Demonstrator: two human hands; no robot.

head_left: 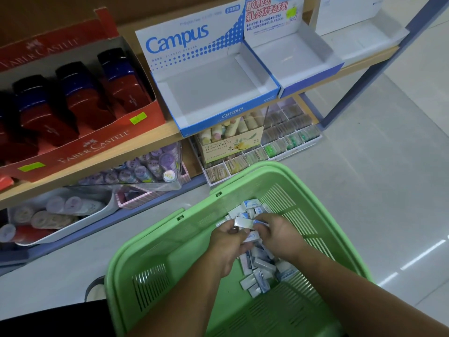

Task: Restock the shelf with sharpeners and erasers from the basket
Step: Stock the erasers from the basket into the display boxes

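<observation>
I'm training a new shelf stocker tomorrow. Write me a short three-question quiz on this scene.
1. True or false: the Campus display box is full.
2. Where are the left hand and right hand? A) on the shelf B) inside the green basket C) on the floor
3. Fill in: the small boxed items piled in the basket are ____.
Key: 1 false; 2 B; 3 erasers.

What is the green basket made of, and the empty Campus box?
The green basket looks like moulded plastic: smooth, slightly glossy, with slotted walls. The Campus box seems to be printed cardboard: thin folded walls, matt white inside.
</observation>
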